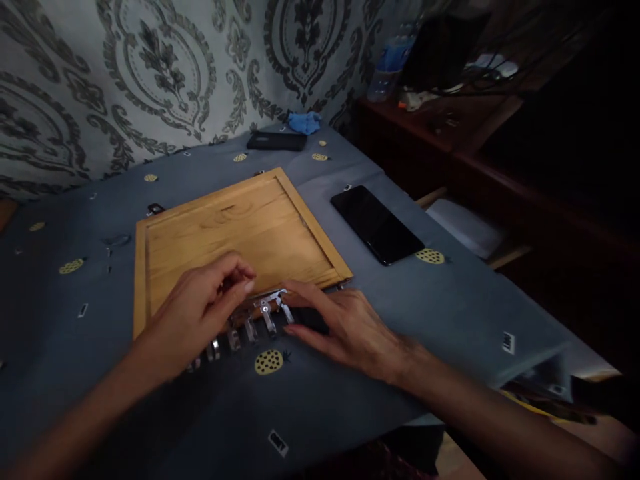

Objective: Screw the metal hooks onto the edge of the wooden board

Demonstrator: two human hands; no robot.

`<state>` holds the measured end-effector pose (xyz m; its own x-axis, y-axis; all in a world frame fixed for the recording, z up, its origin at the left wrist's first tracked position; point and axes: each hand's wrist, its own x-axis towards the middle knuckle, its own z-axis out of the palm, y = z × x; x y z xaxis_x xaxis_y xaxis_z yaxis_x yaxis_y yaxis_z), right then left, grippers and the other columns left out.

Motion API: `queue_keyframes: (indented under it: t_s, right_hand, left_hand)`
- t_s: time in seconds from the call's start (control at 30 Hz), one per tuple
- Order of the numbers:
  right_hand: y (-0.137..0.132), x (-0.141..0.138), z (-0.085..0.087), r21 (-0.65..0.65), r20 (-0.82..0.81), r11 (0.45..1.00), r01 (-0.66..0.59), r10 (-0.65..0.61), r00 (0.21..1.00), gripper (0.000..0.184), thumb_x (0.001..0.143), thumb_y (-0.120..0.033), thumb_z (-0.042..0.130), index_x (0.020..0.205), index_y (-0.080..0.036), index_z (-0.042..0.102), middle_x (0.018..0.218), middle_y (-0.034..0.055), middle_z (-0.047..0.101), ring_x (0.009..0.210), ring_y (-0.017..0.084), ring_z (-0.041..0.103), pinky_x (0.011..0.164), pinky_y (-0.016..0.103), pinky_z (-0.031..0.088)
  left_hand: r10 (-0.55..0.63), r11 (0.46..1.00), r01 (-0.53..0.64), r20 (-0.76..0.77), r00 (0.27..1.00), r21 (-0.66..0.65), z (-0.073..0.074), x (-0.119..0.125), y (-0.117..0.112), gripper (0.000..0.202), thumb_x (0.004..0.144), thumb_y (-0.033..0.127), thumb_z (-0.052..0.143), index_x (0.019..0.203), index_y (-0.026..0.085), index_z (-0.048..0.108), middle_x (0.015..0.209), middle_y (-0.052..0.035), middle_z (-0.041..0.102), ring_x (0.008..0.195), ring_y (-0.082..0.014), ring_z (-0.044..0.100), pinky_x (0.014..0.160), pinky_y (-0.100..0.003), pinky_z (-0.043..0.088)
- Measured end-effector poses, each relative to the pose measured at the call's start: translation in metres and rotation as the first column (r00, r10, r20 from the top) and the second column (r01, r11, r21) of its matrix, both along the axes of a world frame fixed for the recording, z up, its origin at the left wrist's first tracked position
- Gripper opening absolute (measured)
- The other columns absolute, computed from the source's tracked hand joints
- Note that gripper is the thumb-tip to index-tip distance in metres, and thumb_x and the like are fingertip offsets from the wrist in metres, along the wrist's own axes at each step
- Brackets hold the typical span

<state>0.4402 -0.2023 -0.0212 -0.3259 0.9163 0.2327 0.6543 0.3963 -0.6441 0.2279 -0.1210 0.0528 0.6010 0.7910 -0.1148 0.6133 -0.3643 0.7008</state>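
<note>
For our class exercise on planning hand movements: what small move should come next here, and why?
Perhaps gently close the right hand on the rightmost metal fitting: its thumb and forefinger are spread close beside it, while the left hand is over the wooden board.

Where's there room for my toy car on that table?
Bare printed cloth lies between the nearer black phone and the right arm. There's more between both arms, in front of the metal pieces. It's crowded where the left hand and right hand meet the wooden board.
</note>
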Motion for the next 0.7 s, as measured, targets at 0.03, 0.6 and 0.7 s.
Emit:
queue_keyframes:
  t_s: [0.03,0.6,0.7]
  right_hand:
    - [0.0,0.0,0.0,-0.004,-0.004,1.0,0.0,0.0,1.0,0.052,0.093,-0.032,0.06,0.14,-0.015,0.045,0.11,0.0085,0.076,0.09,0.02,0.075,0.078,0.033,0.06]
    - [0.001,-0.001,0.0,0.003,-0.039,1.0,-0.008,0.008,0.999,0.048,0.094,-0.033,0.059,0.137,-0.016,0.045,0.112,0.0055,0.076,0.101,0.021,0.073,0.081,0.034,0.06]
    - [0.001,0.0,0.001,-0.006,-0.032,1.0,-0.008,0.008,0.999,0.047,0.095,-0.033,0.057,0.137,-0.017,0.045,0.114,0.0068,0.075,0.101,0.021,0.073,0.082,0.033,0.059]
  left_hand:
    - [0.012,1.0,-0.011,-0.011,1.0,0.027,-0.001,-0.003,-0.007,0.016,0.096,0.035,0.048,0.097,0.022,0.058,0.083,0.0013,0.061,0.075,-0.0152,0.057,0.064,-0.027,0.043]
    - [-0.125,0.9,0.177,-0.154,0.98,0.398,-0.012,0.009,-0.032,0.02,0.098,0.016,0.041,0.096,0.017,0.061,0.086,-0.0055,0.062,0.086,-0.0236,0.055,0.077,-0.041,0.048]
    - [-0.123,0.842,0.198,-0.179,0.976,0.502,-0.018,0.007,-0.053,0.02,0.096,0.012,0.044,0.103,0.015,0.062,0.103,-0.0107,0.061,0.095,-0.0257,0.054,0.083,-0.045,0.05]
